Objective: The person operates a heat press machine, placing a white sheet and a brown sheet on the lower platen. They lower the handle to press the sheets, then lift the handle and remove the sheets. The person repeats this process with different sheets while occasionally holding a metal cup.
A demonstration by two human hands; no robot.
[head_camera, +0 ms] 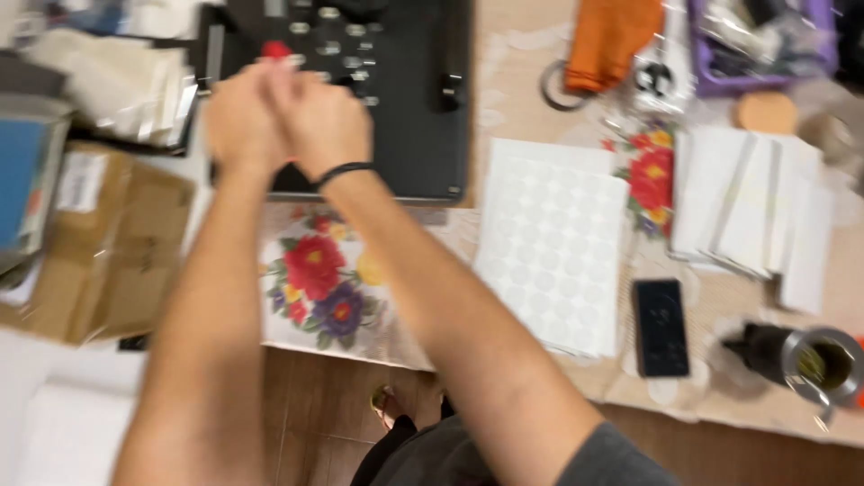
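Nearest the lens, two bare forearms reaching forward from a grey-sleeved shoulder. Left hand [238, 121] and right hand [319, 121] pressed together over a black tray [414, 99], fingers curled inward, a thin black band on the right wrist. Small red object [275, 49] showing just above the knuckles, at the fingertips; too blurred to tell which hand pinches it, or whether either grips it. Round metal pieces dotted across the tray beyond the hands. Below the tray, a floral tablecloth [315, 279] with red and purple blooms. To the right, a white sheet of round stickers [553, 261], then a dark phone [660, 326] lying flat. Further right, a stack of white cards [751, 211] and a metal cup [823, 360] near the table edge. On the left, a cardboard box [108, 238]. At top, an orange cloth [612, 36] beside a purple basket [706, 81].
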